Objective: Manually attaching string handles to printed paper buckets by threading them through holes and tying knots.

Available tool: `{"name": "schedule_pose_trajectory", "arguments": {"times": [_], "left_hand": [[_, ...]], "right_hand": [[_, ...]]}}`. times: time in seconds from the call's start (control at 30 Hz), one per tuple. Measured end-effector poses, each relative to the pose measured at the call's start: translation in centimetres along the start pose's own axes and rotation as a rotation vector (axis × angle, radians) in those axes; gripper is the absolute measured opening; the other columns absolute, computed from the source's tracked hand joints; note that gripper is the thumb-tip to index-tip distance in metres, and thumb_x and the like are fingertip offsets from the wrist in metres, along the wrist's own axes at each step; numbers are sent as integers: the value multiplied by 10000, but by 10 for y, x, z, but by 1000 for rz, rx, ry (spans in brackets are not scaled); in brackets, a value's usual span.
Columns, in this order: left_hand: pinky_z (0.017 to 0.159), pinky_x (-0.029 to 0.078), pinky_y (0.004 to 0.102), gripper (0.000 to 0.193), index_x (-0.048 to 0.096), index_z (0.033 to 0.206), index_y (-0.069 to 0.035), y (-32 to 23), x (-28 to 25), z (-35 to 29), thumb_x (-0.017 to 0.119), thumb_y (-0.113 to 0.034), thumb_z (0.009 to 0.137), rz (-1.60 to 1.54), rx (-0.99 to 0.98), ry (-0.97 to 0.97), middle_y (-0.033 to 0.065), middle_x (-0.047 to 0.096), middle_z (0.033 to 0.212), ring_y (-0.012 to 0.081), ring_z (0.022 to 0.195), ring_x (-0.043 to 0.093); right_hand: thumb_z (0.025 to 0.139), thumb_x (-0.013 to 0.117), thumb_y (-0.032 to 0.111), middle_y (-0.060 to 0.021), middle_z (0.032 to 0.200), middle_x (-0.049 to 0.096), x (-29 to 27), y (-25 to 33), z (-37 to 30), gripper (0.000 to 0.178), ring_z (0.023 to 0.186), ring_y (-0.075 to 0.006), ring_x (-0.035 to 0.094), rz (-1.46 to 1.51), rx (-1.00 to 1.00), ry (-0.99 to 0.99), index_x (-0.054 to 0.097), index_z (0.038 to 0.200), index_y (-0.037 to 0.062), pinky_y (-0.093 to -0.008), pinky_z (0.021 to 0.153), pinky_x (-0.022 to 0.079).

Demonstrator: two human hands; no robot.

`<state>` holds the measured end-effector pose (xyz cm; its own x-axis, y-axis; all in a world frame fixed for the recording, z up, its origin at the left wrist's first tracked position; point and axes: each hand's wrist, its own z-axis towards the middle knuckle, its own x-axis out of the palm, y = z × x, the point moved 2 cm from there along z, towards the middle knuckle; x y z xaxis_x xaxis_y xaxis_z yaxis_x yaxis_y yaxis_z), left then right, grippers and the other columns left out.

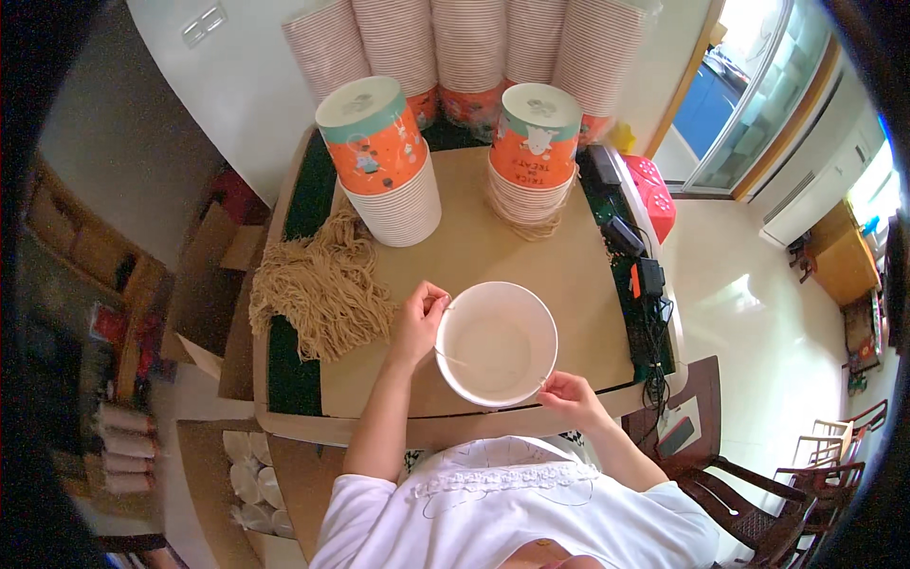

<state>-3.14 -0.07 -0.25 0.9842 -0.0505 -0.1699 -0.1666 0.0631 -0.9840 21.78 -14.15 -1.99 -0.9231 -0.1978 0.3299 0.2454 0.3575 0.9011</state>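
Note:
A white paper bucket (500, 343) stands with its open mouth up near the front edge of the table, between my hands. My left hand (417, 322) is closed in a pinch at the rim's left side. On the lower right of the rim, the fingertips of my right hand (573, 396) are pinched together, with a tiny pale bit showing at them. A short thin cord end (453, 359) pokes into the bucket through its left wall. Left of my left hand lies a loose heap of beige cords (327, 289).
Behind stand two upside-down stacks of orange printed buckets, a left stack (379, 161) and a right stack (536, 161) with cords around its base. Taller wrapped stacks (469, 47) line the back. Black adapters and cables (647, 278) run along the right edge. A wooden chair (749, 503) stands at right.

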Motion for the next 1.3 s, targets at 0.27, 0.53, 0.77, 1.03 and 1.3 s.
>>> {"name": "schedule_pose_trajectory", "arguments": {"times": [0.27, 0.53, 0.77, 1.03, 1.3], "left_hand": [[547, 412, 223, 57, 526, 832, -23, 1, -1, 0, 522, -71, 862, 24, 30, 5, 30, 594, 673, 66, 595, 529], [549, 414, 233, 63, 528, 828, -24, -5, 0, -1, 524, -78, 860, 24, 47, 10, 34, 599, 676, 74, 598, 531], [550, 419, 239, 66, 526, 820, -20, -1, 0, 0, 528, -76, 856, 26, 27, 2, 40, 599, 679, 80, 603, 539], [561, 424, 238, 64, 527, 821, -20, -1, -1, 0, 530, -74, 855, 24, 33, 6, 41, 599, 684, 84, 613, 544], [569, 425, 238, 64, 525, 825, -22, 6, -1, 2, 531, -78, 856, 30, 35, 17, 39, 598, 691, 85, 623, 547]], "right_hand": [[833, 579, 35, 4, 838, 541, 12, 14, 0, 85, 777, -68, 511, 82, -153, -39, 514, 887, 27, -208, 715, 423], [843, 565, 54, -11, 838, 568, 5, 9, 3, 81, 816, -84, 541, -136, -123, -141, 522, 901, 17, -225, 757, 434], [808, 570, 30, -16, 821, 566, 7, 9, -2, 135, 819, -98, 532, -199, -304, -164, 525, 935, 13, -241, 771, 433], [801, 565, 28, -29, 793, 568, 6, 9, 1, 63, 780, -99, 513, -480, -374, -274, 547, 856, 4, -233, 725, 415], [798, 559, 26, -39, 831, 585, -2, 9, 0, 98, 784, -93, 524, -431, -316, -229, 563, 895, 17, -228, 717, 419]]}}
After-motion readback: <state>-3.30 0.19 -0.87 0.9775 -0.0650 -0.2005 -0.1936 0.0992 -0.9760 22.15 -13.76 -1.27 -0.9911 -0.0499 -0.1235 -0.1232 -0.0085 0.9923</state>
